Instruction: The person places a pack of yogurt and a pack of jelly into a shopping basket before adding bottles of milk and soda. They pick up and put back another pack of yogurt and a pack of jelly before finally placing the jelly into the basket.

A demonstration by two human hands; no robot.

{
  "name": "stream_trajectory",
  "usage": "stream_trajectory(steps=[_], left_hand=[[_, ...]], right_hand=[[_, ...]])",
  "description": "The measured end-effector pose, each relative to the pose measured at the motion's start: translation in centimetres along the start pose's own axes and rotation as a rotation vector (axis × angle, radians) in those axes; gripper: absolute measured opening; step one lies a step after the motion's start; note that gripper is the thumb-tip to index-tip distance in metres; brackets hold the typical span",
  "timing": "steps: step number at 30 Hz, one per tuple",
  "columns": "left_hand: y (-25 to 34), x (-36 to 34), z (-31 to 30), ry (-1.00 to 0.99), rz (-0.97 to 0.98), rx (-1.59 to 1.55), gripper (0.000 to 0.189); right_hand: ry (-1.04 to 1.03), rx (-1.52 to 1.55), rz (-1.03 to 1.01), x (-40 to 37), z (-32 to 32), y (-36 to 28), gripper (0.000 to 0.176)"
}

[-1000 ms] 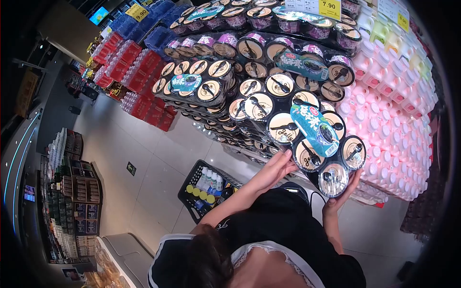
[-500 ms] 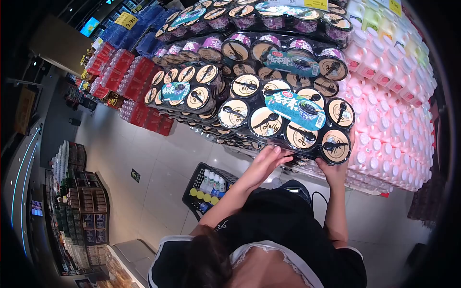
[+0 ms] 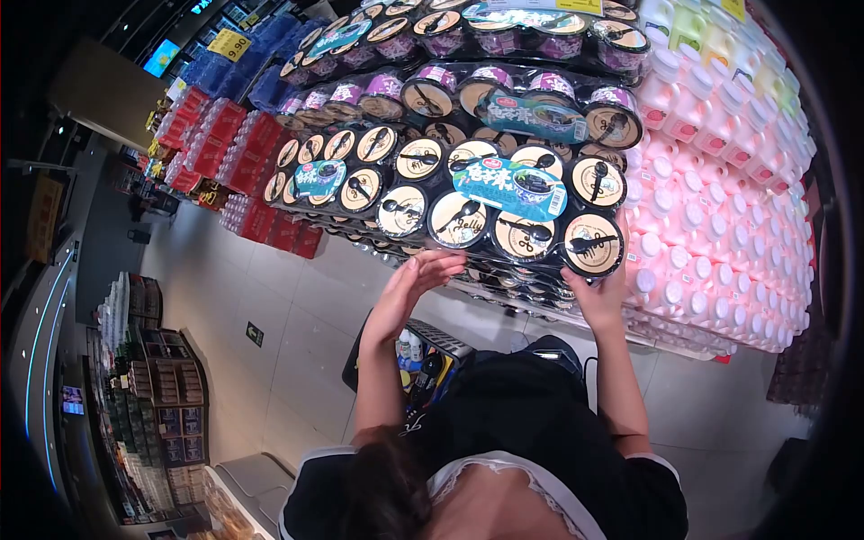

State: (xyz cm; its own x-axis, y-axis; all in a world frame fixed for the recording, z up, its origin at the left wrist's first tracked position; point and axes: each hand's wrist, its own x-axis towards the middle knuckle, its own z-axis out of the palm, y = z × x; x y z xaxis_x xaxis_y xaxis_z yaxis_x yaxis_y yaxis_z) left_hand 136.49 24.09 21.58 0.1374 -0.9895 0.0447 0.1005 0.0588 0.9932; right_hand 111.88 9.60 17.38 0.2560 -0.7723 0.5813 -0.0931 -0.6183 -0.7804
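Observation:
A shrink-wrapped pack of jelly cups (image 3: 508, 188) with a teal label and black spoons on the lids lies on the stacked packs. My right hand (image 3: 598, 292) grips its near right corner, with the thumb on the front edge and the other fingers hidden at the side. My left hand (image 3: 417, 286) is at the front edge of the stack, palm toward the packs, its fingers stretched out below the front cups. Left of the pack sits another wrapped jelly pack (image 3: 331, 173).
Pink bottles (image 3: 711, 243) fill the display on the right. Purple cup packs (image 3: 531, 36) rise behind. A black basket (image 3: 441, 337) holding bottles is below my left forearm. Red cartons (image 3: 243, 148) are stacked at the left, with shelves (image 3: 171, 405) beyond the tiled floor.
The jelly pack has moved left and lies beside the left-hand pack. My left hand has shifted left and its fingers have straightened; my right hand moved left with the pack. More of the basket is covered.

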Motion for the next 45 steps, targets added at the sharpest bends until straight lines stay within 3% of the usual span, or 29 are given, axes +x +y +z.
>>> stream_trajectory(steps=[3,5,6,8,9,16,18,19,21,26,33,36,38,40,42,45], left_hand=[[-0.9,-1.3,-1.5,0.159,0.046,0.036,0.053],[-1.6,-1.8,-0.6,0.447,0.163,-0.005,0.056],[-1.7,-1.7,-0.2,0.437,0.155,-0.015,0.056],[-1.9,-1.4,0.7,0.527,0.334,0.187,0.068],[-2.0,-1.2,1.0,0.431,0.33,0.105,0.072],[-3.4,2.0,1.4,0.398,0.365,0.103,0.073],[-3.6,2.4,1.6,0.407,0.375,0.115,0.073],[-3.7,2.6,1.8,0.422,0.386,0.126,0.072],[-4.0,2.9,2.6,0.47,0.407,0.083,0.068],[-5.2,3.0,3.7,0.632,0.471,0.031,0.061],[-5.7,2.0,2.3,0.458,0.42,-0.183,0.07],[-5.9,1.2,1.0,0.423,0.354,-0.183,0.067],[-5.7,0.5,-0.4,0.387,0.288,-0.135,0.064],[-6.1,-0.7,-1.2,0.377,0.283,-0.109,0.063],[-6.3,-2.0,-1.6,0.305,0.165,-0.048,0.068],[-11.4,-6.1,-3.0,0.452,0.073,0.621,0.081]], right_hand=[[0.061,0.117,0.003,-0.5,1.1,1.4,0.073],[0.168,0.283,0.0,-0.6,1.8,1.2,0.058],[0.165,0.221,0.03,-0.9,1.8,1.7,0.061],[0.21,0.059,-0.016,-1.2,1.8,2.3,0.064],[0.212,0.067,-0.033,-1.6,1.9,3.1,0.065],[0.074,0.062,-0.079,-3.2,2.3,4.7,0.07],[0.17,0.057,0.001,-3.2,3.0,4.7,0.103],[0.175,0.054,0.002,-3.1,2.9,4.8,0.103],[0.154,0.089,-0.034,-3.0,2.8,5.0,0.065],[0.167,0.26,0.016,-2.9,2.6,4.4,0.058],[0.176,0.291,0.102,-3.3,2.5,4.0,0.05],[0.173,0.326,0.098,-3.0,2.3,3.3,0.057],[0.111,0.249,0.163,-3.1,1.9,3.7,0.099],[0.072,0.04,0.168,-2.5,1.4,3.4,0.099],[0.058,-0.296,-0.203,-1.6,-0.8,-0.7,0.095],[0.294,-0.379,-0.473,-1.8,-1.8,-5.4,0.08]])
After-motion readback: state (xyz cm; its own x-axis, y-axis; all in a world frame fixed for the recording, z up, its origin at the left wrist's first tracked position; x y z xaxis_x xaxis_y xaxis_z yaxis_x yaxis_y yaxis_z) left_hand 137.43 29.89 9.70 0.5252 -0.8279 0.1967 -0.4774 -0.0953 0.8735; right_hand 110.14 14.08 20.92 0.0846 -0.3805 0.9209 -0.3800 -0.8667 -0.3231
